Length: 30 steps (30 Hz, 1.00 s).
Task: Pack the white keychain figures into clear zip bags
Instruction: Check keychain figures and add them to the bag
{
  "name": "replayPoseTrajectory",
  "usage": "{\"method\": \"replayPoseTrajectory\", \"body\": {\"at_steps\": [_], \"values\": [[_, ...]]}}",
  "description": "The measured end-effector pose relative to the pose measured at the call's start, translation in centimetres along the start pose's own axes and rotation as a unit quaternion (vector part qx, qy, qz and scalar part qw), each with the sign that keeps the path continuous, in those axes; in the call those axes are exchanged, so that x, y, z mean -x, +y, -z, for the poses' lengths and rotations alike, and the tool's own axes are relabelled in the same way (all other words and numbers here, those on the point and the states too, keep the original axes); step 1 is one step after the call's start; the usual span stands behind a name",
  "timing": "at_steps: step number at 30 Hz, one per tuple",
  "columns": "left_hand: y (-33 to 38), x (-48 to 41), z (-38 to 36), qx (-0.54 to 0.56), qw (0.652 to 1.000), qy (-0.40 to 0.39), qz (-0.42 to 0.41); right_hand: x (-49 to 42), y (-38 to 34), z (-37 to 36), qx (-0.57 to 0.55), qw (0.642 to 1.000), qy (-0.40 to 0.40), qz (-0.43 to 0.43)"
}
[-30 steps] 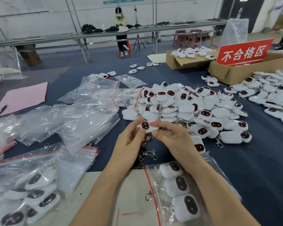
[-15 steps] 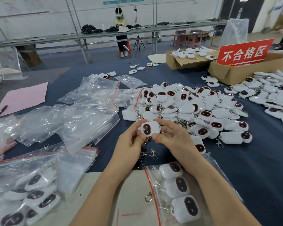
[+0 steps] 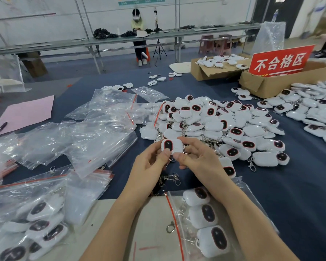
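Grip: left hand [image 3: 147, 170] and right hand [image 3: 201, 162] both pinch one white keychain figure [image 3: 172, 146] at near edge of loose pile [image 3: 224, 125].
Change: we turn figure from edge-on to dark face up.
Reading: we judge this inspection. Zip bag [image 3: 176, 204], nearer us than pile, holds three and awaits it.

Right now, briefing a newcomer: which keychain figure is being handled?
Find the heap of white plastic keychain figures on the dark blue table. At its near edge, the left hand and right hand pinch one figure, the only one held aloft.
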<state>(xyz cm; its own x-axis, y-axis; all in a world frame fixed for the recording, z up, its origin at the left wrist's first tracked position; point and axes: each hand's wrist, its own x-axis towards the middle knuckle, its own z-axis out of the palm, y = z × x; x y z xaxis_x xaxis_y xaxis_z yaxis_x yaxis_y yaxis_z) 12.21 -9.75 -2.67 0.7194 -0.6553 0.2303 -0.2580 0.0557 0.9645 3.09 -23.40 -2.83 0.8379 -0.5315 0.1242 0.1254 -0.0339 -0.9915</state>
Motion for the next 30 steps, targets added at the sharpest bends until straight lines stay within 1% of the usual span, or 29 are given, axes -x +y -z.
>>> {"method": "replayPoseTrajectory", "body": {"at_steps": [6,17,20,22,25,26,28,30], "values": [[0.2,0.1,0.1,0.022,1.000,0.011,0.010,-0.1,0.4,0.1,0.017,1.000,-0.024,0.008],[-0.1,-0.1,0.3,-0.002,1.000,-0.003,0.017,-0.1,0.6,0.2,0.007,0.999,-0.032,-0.004],[-0.1,0.0,0.5,0.011,1.000,0.011,0.013,-0.1,0.5,0.2,-0.001,1.000,-0.031,0.008],[0.2,-0.1,0.8,0.038,0.999,0.026,0.017,-0.1,0.5,0.2,-0.003,0.999,-0.030,0.014],[1.0,-0.1,1.6,0.142,0.988,0.028,0.059,-0.2,0.8,0.1,0.004,0.999,-0.032,0.014],[1.2,0.0,2.0,0.159,0.984,0.028,0.072,-0.3,0.9,0.0,0.008,0.999,-0.033,0.014],[1.6,0.8,3.0,0.164,0.981,0.022,0.105,-0.3,1.1,0.0,0.023,0.999,-0.039,0.016],[2.1,2.1,4.2,0.144,0.980,0.020,0.138,-0.3,1.2,0.1,0.030,0.998,-0.046,0.021]]}}
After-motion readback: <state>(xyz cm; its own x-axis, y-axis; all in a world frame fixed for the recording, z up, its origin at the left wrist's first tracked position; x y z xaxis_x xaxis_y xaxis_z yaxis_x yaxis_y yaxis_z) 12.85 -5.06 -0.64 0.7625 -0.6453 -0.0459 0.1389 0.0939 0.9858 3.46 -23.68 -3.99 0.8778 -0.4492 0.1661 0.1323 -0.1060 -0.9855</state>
